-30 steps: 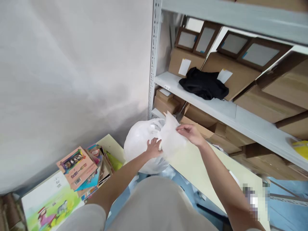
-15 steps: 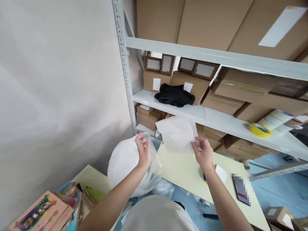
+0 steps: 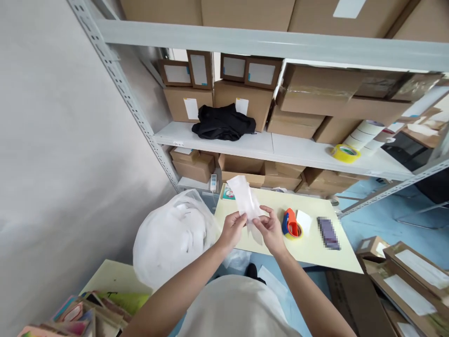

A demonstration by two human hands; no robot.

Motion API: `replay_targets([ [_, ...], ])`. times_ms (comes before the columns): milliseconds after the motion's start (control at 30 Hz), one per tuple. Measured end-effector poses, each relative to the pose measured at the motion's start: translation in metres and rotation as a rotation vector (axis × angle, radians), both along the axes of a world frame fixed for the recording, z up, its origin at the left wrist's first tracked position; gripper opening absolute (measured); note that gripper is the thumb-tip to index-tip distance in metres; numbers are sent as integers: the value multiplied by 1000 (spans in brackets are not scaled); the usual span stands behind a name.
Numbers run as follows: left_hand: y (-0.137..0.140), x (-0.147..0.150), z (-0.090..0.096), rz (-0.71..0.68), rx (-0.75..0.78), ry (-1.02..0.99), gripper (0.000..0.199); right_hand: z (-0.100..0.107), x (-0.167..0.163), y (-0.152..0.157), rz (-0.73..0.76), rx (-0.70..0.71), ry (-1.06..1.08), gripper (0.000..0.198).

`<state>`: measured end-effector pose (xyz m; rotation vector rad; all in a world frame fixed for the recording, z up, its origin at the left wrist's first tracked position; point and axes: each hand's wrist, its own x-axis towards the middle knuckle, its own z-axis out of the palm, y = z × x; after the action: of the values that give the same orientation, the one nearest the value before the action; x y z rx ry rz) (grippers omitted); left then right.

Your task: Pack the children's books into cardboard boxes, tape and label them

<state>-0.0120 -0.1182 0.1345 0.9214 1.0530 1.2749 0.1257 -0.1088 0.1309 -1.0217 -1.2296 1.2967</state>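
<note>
Both my hands pinch a thin white translucent sheet (image 3: 244,196), which looks like foam or plastic packing material and is now a narrow folded strip. My left hand (image 3: 232,228) grips its left edge. At the lower right edge, my right hand (image 3: 271,230) holds it between thumb and fingers. The sheet is above the pale yellow table (image 3: 224,217). To the left of my left hand stands a large clear bag (image 3: 171,234) full of white material. A red and blue tape dispenser (image 3: 291,223) lies on the table just right of my right hand.
A white pad (image 3: 303,222) and a pixelated phone (image 3: 329,233) lie on the table. Behind it, a metal rack (image 3: 287,152) holds cardboard boxes, a black cloth (image 3: 224,122) and a yellow tape roll (image 3: 345,153). Books (image 3: 77,313) sit at lower left, boxes (image 3: 410,290) at lower right.
My left hand has moved right from the bag and taken hold of the sheet. The wide sheet has become a narrow strip. The view has turned to the right.
</note>
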Motion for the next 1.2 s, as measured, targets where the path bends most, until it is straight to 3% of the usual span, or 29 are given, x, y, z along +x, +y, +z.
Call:
replay_targets([
  [200, 30, -33, -15, 138, 3, 376, 32, -14, 65, 23, -337, 54, -31, 37],
  [300, 45, -57, -19, 189, -9, 509, 24, -28, 99, 32, -417, 44, -134, 32],
  [367, 53, -68, -22, 191, -47, 656, 31, -42, 117, 37, -434, 28, -215, 28],
  [533, 70, -67, -40, 91, -220, 1358, 57, -90, 148, 48, -210, 25, -586, 13],
  [667, 80, -49, -66, -52, -398, 1661, 59, -132, 157, 50, 21, -56, -887, 24],
  [800, 86, -33, -96, -159, -502, 1748, 53, -162, 159, 50, 238, -223, -1063, 31],
  [933, 87, -24, -117, -200, -581, 1708, 46, -176, 159, 53, 365, -336, -1161, 37],
  [1100, 88, -18, -128, -237, -610, 1710, 42, -182, 157, 59, 444, -377, -1163, 45],
  [1200, 88, -17, -127, -182, -584, 1746, 46, -180, 156, 56, 470, -392, -1214, 53],
])
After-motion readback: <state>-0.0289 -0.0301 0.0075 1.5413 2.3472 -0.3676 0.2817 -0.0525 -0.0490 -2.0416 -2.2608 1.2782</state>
